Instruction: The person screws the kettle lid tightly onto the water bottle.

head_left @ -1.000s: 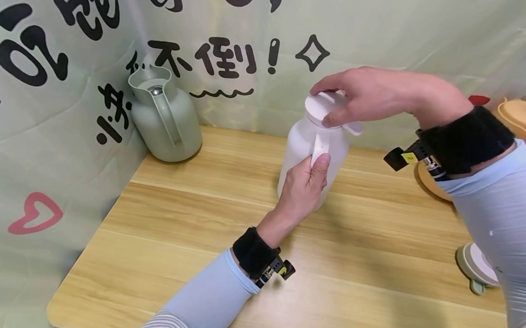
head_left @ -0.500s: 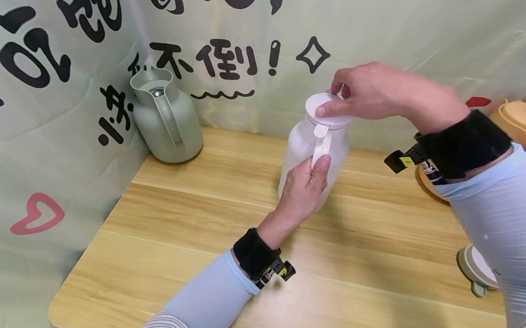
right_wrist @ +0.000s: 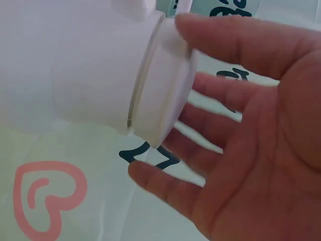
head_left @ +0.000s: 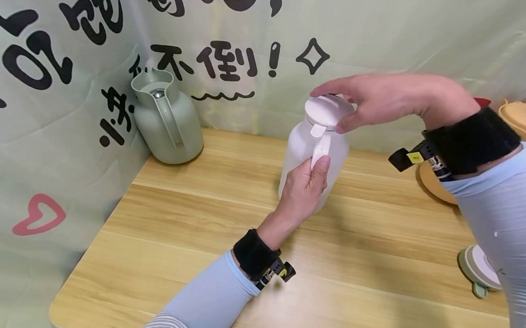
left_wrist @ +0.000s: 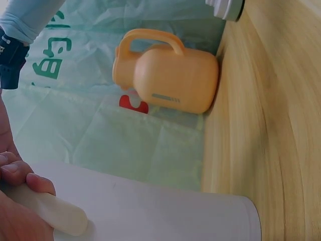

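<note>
On the wooden counter (head_left: 203, 221), a white thermos jug (head_left: 299, 146) is held upright, its handle (head_left: 321, 147) grasped in the fingers of the left hand (head_left: 303, 189). Its lid (head_left: 325, 109) is spanned by the spread fingers of the right hand (head_left: 377, 98); with some fingertips hidden, whether it is gripped cannot be told.

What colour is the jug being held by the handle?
The jug is white, lid included; it shows best in the head view.
</note>
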Action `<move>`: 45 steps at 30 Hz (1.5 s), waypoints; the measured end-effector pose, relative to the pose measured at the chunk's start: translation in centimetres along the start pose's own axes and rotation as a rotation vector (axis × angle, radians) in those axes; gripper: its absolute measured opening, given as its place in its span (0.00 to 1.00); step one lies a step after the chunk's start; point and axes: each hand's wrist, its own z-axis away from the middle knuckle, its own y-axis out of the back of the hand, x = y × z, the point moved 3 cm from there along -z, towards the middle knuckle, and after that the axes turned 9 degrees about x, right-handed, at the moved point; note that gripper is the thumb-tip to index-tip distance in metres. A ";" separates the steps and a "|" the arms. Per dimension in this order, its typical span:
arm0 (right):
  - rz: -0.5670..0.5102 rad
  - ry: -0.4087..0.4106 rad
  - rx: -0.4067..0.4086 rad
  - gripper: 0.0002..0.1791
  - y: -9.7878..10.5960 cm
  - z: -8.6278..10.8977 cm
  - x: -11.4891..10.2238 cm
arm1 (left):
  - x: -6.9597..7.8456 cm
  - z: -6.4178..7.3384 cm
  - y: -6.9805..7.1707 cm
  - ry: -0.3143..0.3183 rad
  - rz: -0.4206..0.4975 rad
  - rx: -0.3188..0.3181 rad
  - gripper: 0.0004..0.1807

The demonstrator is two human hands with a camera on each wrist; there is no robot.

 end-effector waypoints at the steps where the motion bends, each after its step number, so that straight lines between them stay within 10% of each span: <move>1: 0.002 -0.007 0.015 0.45 0.0 -0.1 0.1 | 0.0 0.0 0.0 0.002 0.000 0.000 0.27; 11: 0.130 -0.064 0.160 0.52 -0.6 -0.8 0.4 | 0.0 0.0 -0.1 0.020 0.004 0.011 0.26; 27: 0.057 0.021 0.043 0.49 -0.4 -0.4 -0.7 | 0.0 0.0 0.0 0.004 0.009 0.007 0.27; 45: 0.140 -0.166 0.146 0.62 -0.4 -1.4 0.2 | -0.1 0.0 -0.1 0.000 0.002 0.014 0.28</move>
